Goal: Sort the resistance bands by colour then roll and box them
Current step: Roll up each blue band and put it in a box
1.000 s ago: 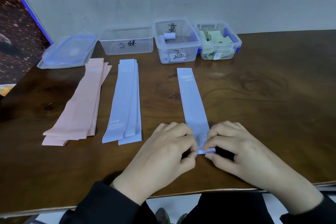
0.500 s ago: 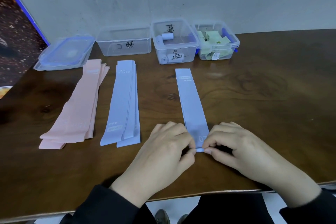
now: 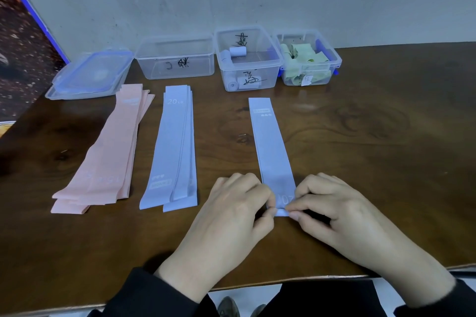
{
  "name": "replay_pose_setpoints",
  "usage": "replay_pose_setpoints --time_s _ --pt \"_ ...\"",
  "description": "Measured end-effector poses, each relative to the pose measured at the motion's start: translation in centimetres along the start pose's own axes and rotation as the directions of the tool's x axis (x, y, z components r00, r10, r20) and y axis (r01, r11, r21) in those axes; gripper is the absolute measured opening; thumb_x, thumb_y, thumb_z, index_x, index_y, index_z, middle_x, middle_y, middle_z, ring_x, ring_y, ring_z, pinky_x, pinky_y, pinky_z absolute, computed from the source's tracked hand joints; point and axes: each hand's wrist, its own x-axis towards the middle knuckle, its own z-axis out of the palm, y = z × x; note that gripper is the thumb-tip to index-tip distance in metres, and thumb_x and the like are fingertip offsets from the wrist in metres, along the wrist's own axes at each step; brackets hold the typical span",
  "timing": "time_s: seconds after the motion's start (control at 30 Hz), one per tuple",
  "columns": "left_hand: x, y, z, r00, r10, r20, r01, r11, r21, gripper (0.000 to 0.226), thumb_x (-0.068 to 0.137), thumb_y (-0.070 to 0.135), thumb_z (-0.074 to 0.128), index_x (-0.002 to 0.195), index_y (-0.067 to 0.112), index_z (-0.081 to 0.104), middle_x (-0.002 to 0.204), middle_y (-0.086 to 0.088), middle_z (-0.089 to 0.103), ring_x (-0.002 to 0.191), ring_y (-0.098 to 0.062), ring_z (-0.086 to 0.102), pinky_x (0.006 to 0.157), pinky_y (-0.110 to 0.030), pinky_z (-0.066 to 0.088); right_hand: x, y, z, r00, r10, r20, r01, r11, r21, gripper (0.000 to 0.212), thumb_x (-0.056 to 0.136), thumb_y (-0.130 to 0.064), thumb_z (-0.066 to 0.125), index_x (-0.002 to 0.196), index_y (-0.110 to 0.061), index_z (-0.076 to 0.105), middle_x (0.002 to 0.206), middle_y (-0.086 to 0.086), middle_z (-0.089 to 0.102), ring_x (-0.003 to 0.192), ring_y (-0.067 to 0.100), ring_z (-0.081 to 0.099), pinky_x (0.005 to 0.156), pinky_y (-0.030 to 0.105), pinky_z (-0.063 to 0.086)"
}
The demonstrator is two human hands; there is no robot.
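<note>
A single lilac band (image 3: 271, 147) lies flat, running away from me on the brown table (image 3: 373, 162). Its near end is curled into a small roll. My left hand (image 3: 231, 216) and my right hand (image 3: 332, 211) each pinch that roll from their own side. A stack of lilac bands (image 3: 175, 147) lies to the left, and a stack of pink bands (image 3: 108, 152) further left. At the back stand three clear boxes: an empty one (image 3: 175, 58), one holding lilac rolls (image 3: 248, 59), and one holding green rolls (image 3: 307, 59).
A pile of clear lids (image 3: 90, 74) with blue rims sits at the back left. A grey wall rises behind the boxes. The table's front edge runs just below my wrists, and my shoes show beneath it.
The hands have stayed at the band's near end; the turned-over edge has tightened into a slightly thicker roll. The camera view shifted a little.
</note>
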Motion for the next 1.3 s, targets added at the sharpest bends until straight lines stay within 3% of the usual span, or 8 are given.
replay_pose_setpoints --time_s 0.17,0.4,0.57,0.8,1.03,1.3 --pt "-0.08 -0.05 -0.01 1.0 0.007 0.024 -0.008 0.998 0.055 0.015 0.093 0.043 0.054 0.092 0.031 0.062 0.094 0.018 0.05 0.091 -0.005 0.045 0.082 -0.025 0.04 -0.01 0.35 0.14 1.0 0.002 0.013 -0.001 1.0 -0.027 0.012 0.094 -0.033 0.072 0.102 -0.026 0.076 0.098 -0.017 0.055 0.083 0.005 0.051 0.072 0.035 0.05" --pt "-0.11 -0.05 0.05 1.0 0.025 0.012 -0.026 0.996 0.086 0.014 0.09 0.044 0.059 0.095 0.031 0.064 0.095 0.017 0.051 0.091 -0.004 0.044 0.082 -0.024 0.036 -0.03 0.16 0.14 0.998 -0.052 0.016 0.053 0.997 -0.056 0.021 0.101 -0.033 0.058 0.104 -0.025 0.077 0.098 -0.016 0.054 0.083 0.006 0.05 0.071 0.031 0.048" --pt "-0.2 -0.09 0.2 0.999 0.036 -0.025 -0.034 0.997 0.076 0.008 0.09 0.036 0.07 0.093 0.029 0.069 0.091 0.016 0.052 0.088 -0.005 0.046 0.079 -0.028 0.043 -0.07 0.08 0.12 1.0 -0.026 -0.003 0.026 0.999 -0.029 0.019 0.101 -0.034 0.059 0.107 -0.026 0.075 0.098 -0.017 0.059 0.085 0.007 0.056 0.075 0.032 0.049" --pt "-0.19 0.04 -0.01 0.999 0.031 -0.036 -0.028 0.997 0.074 0.018 0.095 0.039 0.055 0.09 0.029 0.069 0.089 0.016 0.051 0.087 -0.006 0.046 0.079 -0.03 0.045 0.05 0.26 0.15 1.0 0.019 -0.005 -0.019 1.0 -0.019 0.021 0.096 -0.044 0.061 0.101 -0.029 0.075 0.098 -0.019 0.056 0.087 0.007 0.053 0.074 0.032 0.05" --pt "-0.26 -0.07 0.08 0.999 0.026 -0.032 -0.024 0.997 0.069 0.015 0.087 0.043 0.068 0.096 0.031 0.066 0.094 0.018 0.051 0.089 -0.005 0.047 0.079 -0.027 0.044 -0.03 0.09 0.16 1.0 -0.023 -0.004 0.023 0.998 -0.06 0.025 0.1 -0.037 0.057 0.107 -0.025 0.078 0.099 -0.016 0.057 0.086 0.006 0.052 0.073 0.027 0.049" --pt "-0.19 -0.11 0.07 0.999 0.029 -0.029 -0.026 0.996 0.086 0.016 0.094 0.042 0.057 0.092 0.029 0.068 0.091 0.017 0.048 0.087 -0.006 0.046 0.08 -0.028 0.042 0.05 0.1 0.07 1.0 0.014 -0.026 -0.014 1.0 -0.012 0.017 0.098 -0.041 0.061 0.099 -0.029 0.074 0.099 -0.02 0.059 0.087 0.006 0.055 0.077 0.03 0.049"
